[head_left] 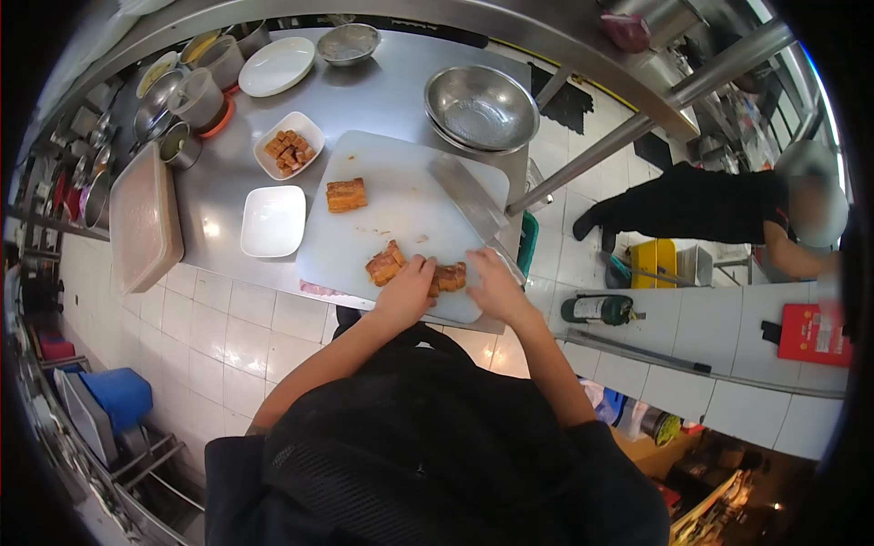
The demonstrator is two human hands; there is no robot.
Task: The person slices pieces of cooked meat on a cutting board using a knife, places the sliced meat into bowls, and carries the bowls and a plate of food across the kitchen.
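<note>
On the white cutting board, my left hand presses its fingers onto a browned piece of roast pork belly near the front edge. Another chunk of the meat lies just beyond that hand, to its left. My right hand is at the right end of the held piece, its fingers apart and holding nothing. Farther back on the board sits a third, squarish piece of meat. A cleaver rests flat along the board's right side, its handle end toward my right hand.
Left of the board are a white bowl of meat cubes and a bare white square dish. Steel bowls stand behind. A lidded container sits at the table's left edge. A person in dark clothes works at right.
</note>
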